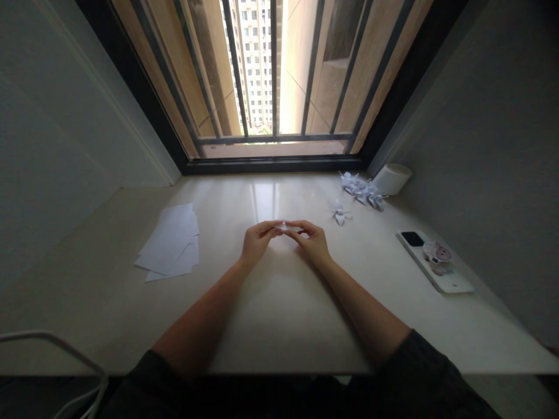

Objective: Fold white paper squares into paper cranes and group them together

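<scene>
Between my fingertips I see a small piece of folded white paper [284,226], mostly hidden by the fingers. My left hand [261,237] pinches it from the left, thumb and fingers pressed together. From the other side my right hand [311,237] pinches it too, and the two hands nearly meet above the middle of the white tabletop [271,314]. Beyond my right hand lies one folded paper crane [339,216]. Farther back, a heap of similar paper cranes [362,191] sits by the window corner.
Several loose sheets of white paper [170,241] overlap at the left. A white phone [437,262] with a round grip lies at the right. One white cylinder [393,178] stands by the right wall. A pale cable [56,337] curves across the lower left. The barred window [275,166] closes the back.
</scene>
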Demonstrator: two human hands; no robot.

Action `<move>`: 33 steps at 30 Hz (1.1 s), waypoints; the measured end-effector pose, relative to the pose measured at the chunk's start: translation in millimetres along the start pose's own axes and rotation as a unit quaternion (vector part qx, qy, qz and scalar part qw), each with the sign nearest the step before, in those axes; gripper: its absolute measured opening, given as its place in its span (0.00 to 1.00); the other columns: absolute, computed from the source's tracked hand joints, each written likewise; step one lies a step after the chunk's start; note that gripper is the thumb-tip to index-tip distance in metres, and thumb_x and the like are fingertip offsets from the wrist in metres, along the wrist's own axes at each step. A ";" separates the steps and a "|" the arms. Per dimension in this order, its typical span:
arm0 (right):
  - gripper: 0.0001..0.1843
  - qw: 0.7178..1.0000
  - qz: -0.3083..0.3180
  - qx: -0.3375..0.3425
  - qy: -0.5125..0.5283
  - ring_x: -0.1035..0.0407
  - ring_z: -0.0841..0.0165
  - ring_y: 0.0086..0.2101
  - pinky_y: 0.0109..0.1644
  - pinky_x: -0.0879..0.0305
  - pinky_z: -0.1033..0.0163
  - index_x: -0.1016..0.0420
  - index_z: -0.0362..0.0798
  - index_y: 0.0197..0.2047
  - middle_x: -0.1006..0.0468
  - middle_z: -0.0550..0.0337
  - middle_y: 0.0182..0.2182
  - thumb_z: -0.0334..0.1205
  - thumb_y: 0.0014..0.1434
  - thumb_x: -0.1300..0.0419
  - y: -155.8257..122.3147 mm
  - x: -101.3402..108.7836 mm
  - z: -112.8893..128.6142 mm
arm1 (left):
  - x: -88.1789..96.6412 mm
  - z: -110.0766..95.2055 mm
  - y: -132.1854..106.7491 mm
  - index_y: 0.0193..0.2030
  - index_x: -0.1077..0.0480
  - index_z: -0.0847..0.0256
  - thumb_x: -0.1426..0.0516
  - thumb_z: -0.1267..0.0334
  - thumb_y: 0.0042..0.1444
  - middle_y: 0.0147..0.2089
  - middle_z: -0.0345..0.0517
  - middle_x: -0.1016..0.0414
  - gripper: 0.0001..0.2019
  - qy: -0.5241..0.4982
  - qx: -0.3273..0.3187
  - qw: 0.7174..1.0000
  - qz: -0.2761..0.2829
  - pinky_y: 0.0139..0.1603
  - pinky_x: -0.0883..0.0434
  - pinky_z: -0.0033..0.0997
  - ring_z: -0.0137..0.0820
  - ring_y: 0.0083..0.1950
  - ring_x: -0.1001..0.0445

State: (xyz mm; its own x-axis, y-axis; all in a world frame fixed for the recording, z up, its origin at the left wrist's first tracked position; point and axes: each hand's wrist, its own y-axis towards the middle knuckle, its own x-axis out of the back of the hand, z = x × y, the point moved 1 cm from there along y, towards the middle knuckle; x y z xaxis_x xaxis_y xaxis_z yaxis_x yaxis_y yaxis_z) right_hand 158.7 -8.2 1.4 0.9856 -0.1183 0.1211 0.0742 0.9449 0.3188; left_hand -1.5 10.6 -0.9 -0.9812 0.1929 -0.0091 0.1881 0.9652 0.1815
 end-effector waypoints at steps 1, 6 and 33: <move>0.14 1.000 0.005 -0.007 0.004 0.27 0.63 0.39 0.40 0.33 0.60 0.20 0.53 0.37 0.19 0.58 0.37 0.48 0.47 0.34 0.6 0.2 -0.7 | 0.8 0.6 0.0 0.41 0.24 0.61 0.38 0.57 0.49 0.41 0.49 0.21 0.14 0.007 -0.005 1.000 -0.004 0.44 0.28 0.33 0.33 0.39 0.23; 0.16 0.998 0.027 -0.050 0.029 0.26 0.63 0.37 0.39 0.32 0.60 0.20 0.51 0.38 0.19 0.57 0.38 0.49 0.47 0.34 2.8 0.9 -6.4 | 2.3 2.3 0.2 0.41 0.23 0.60 0.37 0.58 0.48 0.42 0.48 0.21 0.14 0.018 -0.023 1.000 0.000 0.45 0.27 0.34 0.33 0.40 0.23; 0.12 0.989 -0.013 -0.103 0.110 0.26 0.66 0.28 0.37 0.32 0.60 0.19 0.50 0.28 0.18 0.58 0.28 0.46 0.38 0.29 4.5 -0.1 -6.3 | 0.2 -7.5 -2.3 0.35 0.22 0.61 0.38 0.58 0.49 0.36 0.46 0.20 0.10 0.040 -0.047 0.997 -0.043 0.43 0.27 0.32 0.31 0.38 0.24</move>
State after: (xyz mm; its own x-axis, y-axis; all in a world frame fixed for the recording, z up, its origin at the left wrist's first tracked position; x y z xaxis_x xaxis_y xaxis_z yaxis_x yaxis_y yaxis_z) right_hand 159.9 -2.1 -3.1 0.9905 -0.0952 -0.0989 0.1067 0.9872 0.1189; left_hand -2.5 7.0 6.0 -0.9946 0.0919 0.0483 0.1017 0.9560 0.2753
